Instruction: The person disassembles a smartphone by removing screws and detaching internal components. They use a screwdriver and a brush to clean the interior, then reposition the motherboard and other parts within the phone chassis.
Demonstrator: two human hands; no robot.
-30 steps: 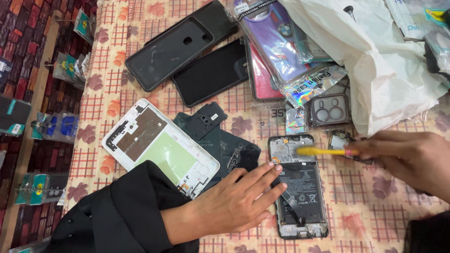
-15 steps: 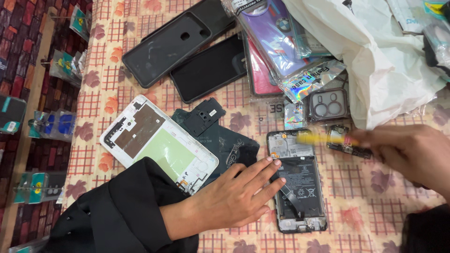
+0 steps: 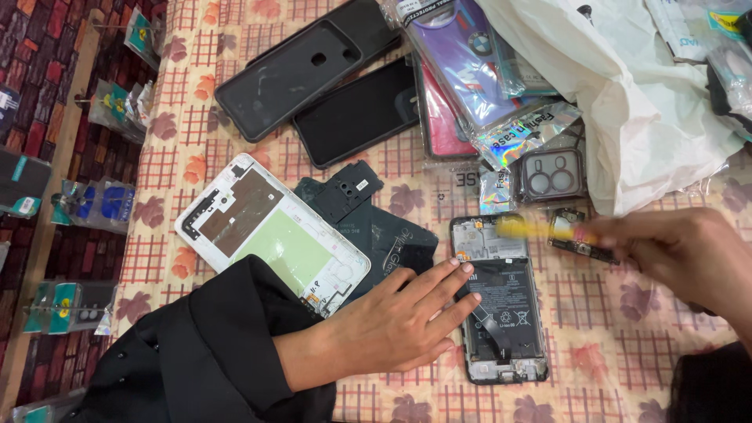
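Note:
An opened phone [image 3: 501,301] with its back off lies on the patterned cloth, its black battery showing. My left hand [image 3: 399,317] lies flat beside it, fingertips pressing on its left edge. My right hand [image 3: 681,254] holds a yellow-handled tool [image 3: 523,229], blurred, with its end over the top part of the phone. A small green circuit board [image 3: 576,235] lies just right of the phone's top, under my right hand's fingers.
A white phone frame [image 3: 270,227] and a dark inner cover [image 3: 376,227] lie left of the phone. Black phone cases [image 3: 294,74], packaged cases [image 3: 470,63], a clear camera cover [image 3: 548,176] and a white plastic bag [image 3: 627,102] fill the far side. The table edge runs at the left.
My right hand has swept the yellow tool back and forth across the top of the phone; it is now blurred. My left hand stays pressed on the phone's edge.

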